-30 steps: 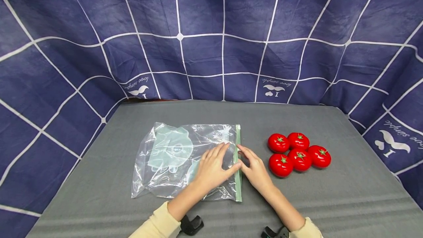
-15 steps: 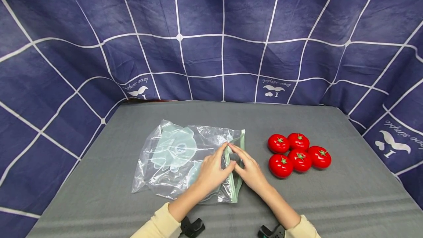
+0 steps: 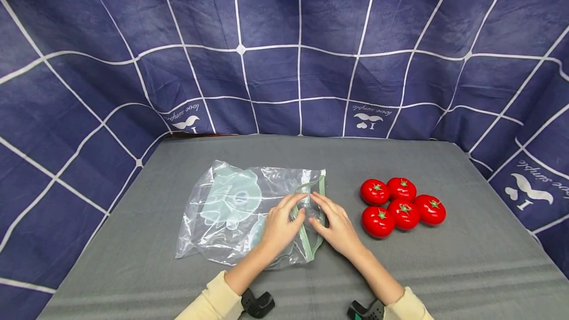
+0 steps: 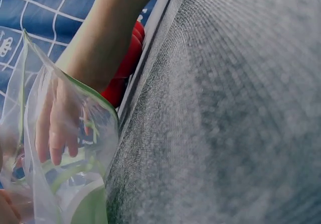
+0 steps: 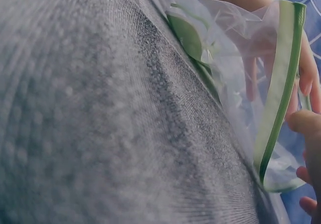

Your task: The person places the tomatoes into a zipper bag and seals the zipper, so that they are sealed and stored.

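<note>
Two bare hands, left hand and right hand, are resting, fingers spread, at the parted green-edged mouth of a clear rectangular plastic bag lying toward nine o'clock from them; its limp film is probably risking collapse should either hand slip.

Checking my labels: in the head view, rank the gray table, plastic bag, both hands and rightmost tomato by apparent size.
Largest to smallest:
Gray table
Plastic bag
Left hand and right hand: too alike to rank
Rightmost tomato
</note>
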`<state>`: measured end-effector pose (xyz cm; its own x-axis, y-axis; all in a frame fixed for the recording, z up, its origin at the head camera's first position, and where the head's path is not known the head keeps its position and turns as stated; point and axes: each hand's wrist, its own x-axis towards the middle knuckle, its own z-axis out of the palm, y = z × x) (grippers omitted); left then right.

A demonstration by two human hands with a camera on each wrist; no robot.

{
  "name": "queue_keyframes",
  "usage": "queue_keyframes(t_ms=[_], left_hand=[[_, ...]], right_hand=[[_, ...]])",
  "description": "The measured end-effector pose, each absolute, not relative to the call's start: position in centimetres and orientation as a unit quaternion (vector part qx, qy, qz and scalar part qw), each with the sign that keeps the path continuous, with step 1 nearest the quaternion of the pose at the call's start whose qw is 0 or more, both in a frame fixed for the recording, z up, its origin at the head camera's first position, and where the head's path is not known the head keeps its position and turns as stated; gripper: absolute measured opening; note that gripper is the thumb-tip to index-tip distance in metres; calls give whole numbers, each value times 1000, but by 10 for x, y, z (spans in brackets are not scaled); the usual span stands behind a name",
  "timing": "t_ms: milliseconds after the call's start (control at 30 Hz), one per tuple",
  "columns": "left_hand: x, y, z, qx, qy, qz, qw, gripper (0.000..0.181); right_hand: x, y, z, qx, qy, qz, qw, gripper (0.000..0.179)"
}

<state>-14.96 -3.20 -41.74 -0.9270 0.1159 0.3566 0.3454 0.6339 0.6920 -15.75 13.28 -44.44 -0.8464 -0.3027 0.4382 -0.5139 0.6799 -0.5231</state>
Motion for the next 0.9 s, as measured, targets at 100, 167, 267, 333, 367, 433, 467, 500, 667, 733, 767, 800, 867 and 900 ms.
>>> queue_keyframes(t_ms=[100, 167, 267, 333, 367, 433, 467, 500, 667, 733, 767, 800, 867, 900], left_hand=[[-151, -33, -418, -128, -889, -414, 148, 37], [-151, -34, -418, -128, -888, -413, 156, 39], [-151, -35, -417, -129, -887, -410, 168, 41], [-151, -36, -416, -129, -889, -404, 170, 42], [-151, -37, -415, -129, -890, -403, 168, 44], [-151, -38, -413, -132, -893, -399, 161, 46], [-151, -39, -412, -133, -895, -398, 154, 48], [-152, -40, -412, -133, -896, -397, 149, 49], [-153, -46, -409, -127, -899, -398, 131, 55], [-154, -48, -408, -122, -901, -396, 131, 58], [-154, -49, -408, -121, -902, -394, 131, 59], [-155, -50, -408, -121, -901, -395, 130, 61], [-155, -52, -407, -119, -900, -399, 130, 64], [-155, -53, -407, -119, -898, -403, 129, 65]], right_hand=[[-158, 133, -446, 230, -912, 305, 147, 58], [-158, 134, -447, 233, -918, 292, 136, 59], [-158, 135, -448, 232, -924, 281, 120, 61], [-159, 136, -449, 230, -927, 274, 112, 62], [-159, 136, -449, 230, -929, 271, 107, 64], [-159, 137, -450, 229, -932, 263, 96, 66], [-159, 137, -450, 230, -934, 260, 89, 68], [-159, 138, -450, 229, -935, 257, 80, 69], [-159, 140, -451, 230, -939, 252, 51, 73], [-159, 141, -451, 232, -938, 254, 51, 74], [-159, 142, -451, 234, -937, 255, 51, 74], [-160, 143, -452, 235, -937, 254, 53, 75], [-160, 144, -452, 234, -937, 253, 50, 75], [-160, 145, -452, 234, -937, 253, 49, 76]])
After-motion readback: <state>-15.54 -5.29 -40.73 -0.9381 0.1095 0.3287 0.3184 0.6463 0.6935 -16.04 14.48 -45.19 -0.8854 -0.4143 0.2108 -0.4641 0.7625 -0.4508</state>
